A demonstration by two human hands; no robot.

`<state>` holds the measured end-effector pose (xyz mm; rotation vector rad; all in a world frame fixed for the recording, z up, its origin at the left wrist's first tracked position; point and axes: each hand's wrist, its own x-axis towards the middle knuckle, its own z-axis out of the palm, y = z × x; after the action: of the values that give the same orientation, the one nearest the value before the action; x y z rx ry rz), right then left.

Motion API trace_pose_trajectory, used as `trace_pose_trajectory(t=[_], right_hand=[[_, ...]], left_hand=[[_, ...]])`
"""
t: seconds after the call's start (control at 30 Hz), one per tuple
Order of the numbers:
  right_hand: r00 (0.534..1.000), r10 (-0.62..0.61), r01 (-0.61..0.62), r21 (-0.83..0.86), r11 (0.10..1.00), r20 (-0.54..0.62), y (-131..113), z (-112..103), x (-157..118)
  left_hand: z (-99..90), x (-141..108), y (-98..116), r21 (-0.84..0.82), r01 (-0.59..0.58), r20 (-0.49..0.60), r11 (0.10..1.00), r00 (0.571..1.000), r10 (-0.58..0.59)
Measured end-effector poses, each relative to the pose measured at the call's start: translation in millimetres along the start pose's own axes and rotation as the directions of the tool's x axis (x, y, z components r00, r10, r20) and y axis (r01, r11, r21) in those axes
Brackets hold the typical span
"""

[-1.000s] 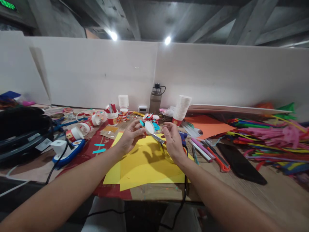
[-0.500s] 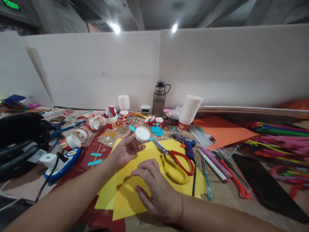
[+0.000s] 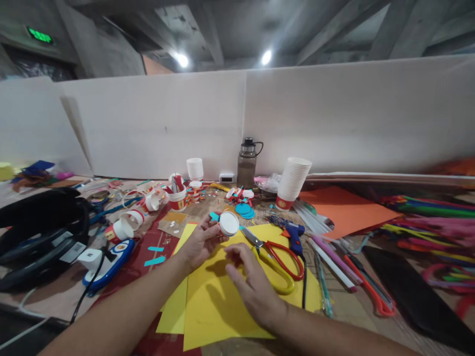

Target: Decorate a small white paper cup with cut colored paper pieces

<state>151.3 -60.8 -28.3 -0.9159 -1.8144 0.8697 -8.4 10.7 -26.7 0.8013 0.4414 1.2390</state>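
My left hand [image 3: 202, 242] grips a short, cut-down paper cup [image 3: 229, 224] by its side. Its round white face is turned towards me, and turquoise paper strips stick out at its left and right. Just below and to the right hovers my right hand [image 3: 256, 289], empty, with thumb and fingers apart and curled towards the cup piece. Beneath both hands lie yellow paper sheets [image 3: 208, 311]. Scissors [image 3: 260, 243] with one red and one yellow handle rest on them, partly behind my right hand.
Behind the hands are turquoise paper discs [image 3: 245, 211], a water bottle [image 3: 247, 165] and stacked paper cups [image 3: 293, 185]. A blue glue gun [image 3: 295, 235] with a cord lies right, near orange paper [image 3: 345, 212]. Cut cup pieces [image 3: 120, 230] and a black bag-like object [image 3: 40, 232] are left.
My right hand has risen nearer to the cup piece, its fingers turned more upwards. The left hand keeps its hold. The whole view has shifted, so the table sits lower and further right.
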Motion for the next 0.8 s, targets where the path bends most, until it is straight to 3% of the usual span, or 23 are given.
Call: trace_pose_trajectory(t=[0.13, 0.27, 0.43, 0.53, 0.63, 0.8], right_hand=[[0.966, 0.234, -0.189, 0.321, 0.928, -0.107, -0.9, -6.7, 17.2], [0.95, 0.312, -0.259, 0.597, 0.759, 0.016, -11.7, -11.7, 27.0], [0.924, 0.38, -0.289, 0.712, 0.64, 0.034, -17.3, -11.0, 29.6], [0.916, 0.4, -0.273, 0.7, 0.66, -0.019, -15.2, -15.6, 30.0], [0.926, 0.361, -0.228, 0.596, 0.77, -0.112, -13.0, -25.4, 30.1], [0.959, 0.175, -0.127, 0.212, 0.969, -0.225, -15.6, -40.3, 27.2]], left_hand=[[3.7, -1.1, 7.0, 0.121, -0.144, 0.048, 0.982, 0.989, 0.139], [7.6, -4.1, 9.7, 0.28, -0.281, 0.129, 0.918, 0.959, 0.254], [10.5, -8.0, 6.1, 0.401, -0.408, 0.311, 0.82, 0.903, 0.297], [11.4, -8.7, 4.7, 0.444, -0.443, 0.363, 0.779, 0.883, 0.296], [12.7, -9.2, 5.3, 0.405, -0.392, 0.362, 0.826, 0.898, 0.248], [14.7, -10.4, 7.5, 0.279, -0.144, 0.185, 0.949, 0.978, 0.095]])
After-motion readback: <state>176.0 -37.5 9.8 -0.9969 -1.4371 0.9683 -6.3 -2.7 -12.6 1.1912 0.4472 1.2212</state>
